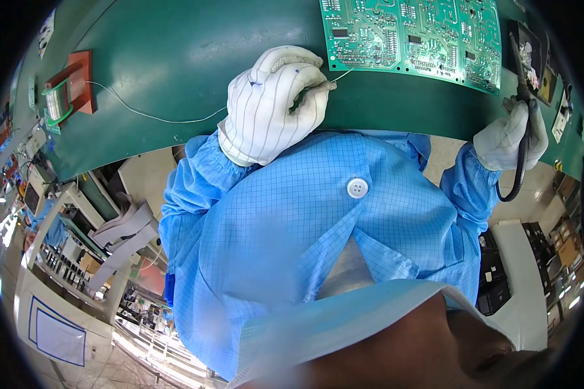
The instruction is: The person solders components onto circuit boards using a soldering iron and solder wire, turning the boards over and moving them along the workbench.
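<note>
My left hand (276, 107), in a white striped glove, is closed with thumb and fingertips pinching a thin solder wire (169, 120). The wire's free end pokes out past the fingertips, close to the near edge of a green circuit board (428, 48). Behind the hand it runs left to a solder spool (57, 102) on a red-brown holder (81, 81). At the right table edge, my gloved right hand (506, 139) is wrapped round a soldering iron (520, 71). Its dark shaft points away from me, and the black cord (519, 170) loops below the hand. The iron's tip is hard to make out.
Beyond the iron stands a dark tray (532, 55) with pale bits in it. The green tabletop (175, 52) curves across in front of me. A shelf frame (39, 233) is at the lower left, and black bins (493, 279) are at the lower right.
</note>
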A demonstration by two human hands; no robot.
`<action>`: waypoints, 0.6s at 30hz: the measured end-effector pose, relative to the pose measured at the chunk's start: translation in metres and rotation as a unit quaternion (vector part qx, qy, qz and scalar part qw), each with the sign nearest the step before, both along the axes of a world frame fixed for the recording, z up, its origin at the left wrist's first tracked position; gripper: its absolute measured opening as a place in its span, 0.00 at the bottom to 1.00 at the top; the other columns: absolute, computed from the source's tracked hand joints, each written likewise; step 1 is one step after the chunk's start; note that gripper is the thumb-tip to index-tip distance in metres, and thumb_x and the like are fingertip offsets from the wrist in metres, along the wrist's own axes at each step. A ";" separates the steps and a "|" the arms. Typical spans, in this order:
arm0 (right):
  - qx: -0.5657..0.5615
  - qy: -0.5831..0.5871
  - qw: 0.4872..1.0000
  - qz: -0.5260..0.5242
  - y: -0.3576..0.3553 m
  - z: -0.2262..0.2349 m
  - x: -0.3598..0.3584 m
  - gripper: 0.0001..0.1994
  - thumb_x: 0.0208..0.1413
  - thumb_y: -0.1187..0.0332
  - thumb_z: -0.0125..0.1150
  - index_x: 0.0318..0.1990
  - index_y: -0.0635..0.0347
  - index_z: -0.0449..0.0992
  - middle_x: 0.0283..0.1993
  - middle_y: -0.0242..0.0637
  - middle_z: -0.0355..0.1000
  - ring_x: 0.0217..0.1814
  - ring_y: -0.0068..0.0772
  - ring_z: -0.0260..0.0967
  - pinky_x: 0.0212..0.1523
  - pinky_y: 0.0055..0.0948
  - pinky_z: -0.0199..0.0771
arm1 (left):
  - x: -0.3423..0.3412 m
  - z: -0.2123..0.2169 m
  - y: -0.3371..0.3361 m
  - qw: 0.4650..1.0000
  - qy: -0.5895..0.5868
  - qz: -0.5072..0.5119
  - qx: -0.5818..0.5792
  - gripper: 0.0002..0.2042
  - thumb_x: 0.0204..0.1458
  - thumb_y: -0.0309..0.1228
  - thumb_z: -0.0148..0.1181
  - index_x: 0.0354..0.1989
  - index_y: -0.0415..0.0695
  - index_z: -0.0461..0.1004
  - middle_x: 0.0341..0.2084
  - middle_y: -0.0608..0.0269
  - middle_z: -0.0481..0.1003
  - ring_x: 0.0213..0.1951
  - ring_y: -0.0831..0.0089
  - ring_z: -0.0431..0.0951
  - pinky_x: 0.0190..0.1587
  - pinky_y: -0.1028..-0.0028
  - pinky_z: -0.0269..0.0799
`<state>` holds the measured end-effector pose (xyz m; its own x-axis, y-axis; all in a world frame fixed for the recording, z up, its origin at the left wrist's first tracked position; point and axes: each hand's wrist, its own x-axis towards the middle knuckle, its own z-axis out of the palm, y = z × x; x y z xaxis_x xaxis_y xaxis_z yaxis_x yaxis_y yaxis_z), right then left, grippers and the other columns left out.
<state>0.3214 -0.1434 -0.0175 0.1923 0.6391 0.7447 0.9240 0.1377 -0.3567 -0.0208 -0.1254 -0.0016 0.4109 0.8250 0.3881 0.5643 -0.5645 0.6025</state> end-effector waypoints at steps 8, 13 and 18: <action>0.014 -0.009 0.999 0.032 0.008 0.006 0.001 0.07 0.54 0.77 0.61 0.38 0.73 0.73 0.29 0.49 0.77 0.30 0.32 0.78 0.31 0.24 0.79 | 0.001 -0.004 0.003 0.999 -0.011 0.038 0.030 0.09 0.38 0.22 0.67 0.29 0.45 0.75 0.34 0.62 0.78 0.33 0.67 0.80 0.30 0.72 0.76; -0.017 0.060 0.998 0.030 0.001 0.014 -0.002 0.06 0.53 0.79 0.60 0.39 0.71 0.73 0.29 0.51 0.76 0.28 0.32 0.76 0.30 0.26 0.78 | 0.004 -0.003 0.009 0.998 -0.014 0.049 0.047 0.09 0.37 0.23 0.68 0.28 0.46 0.76 0.33 0.63 0.77 0.33 0.68 0.80 0.29 0.73 0.76; -0.116 0.182 0.937 0.274 -0.032 0.034 -0.039 0.14 0.50 0.82 0.57 0.45 0.66 0.71 0.28 0.49 0.73 0.26 0.34 0.71 0.30 0.29 0.75 | 0.031 -0.002 0.020 0.991 -0.024 0.003 0.135 0.10 0.36 0.30 0.71 0.28 0.51 0.76 0.32 0.70 0.74 0.29 0.73 0.77 0.27 0.75 0.72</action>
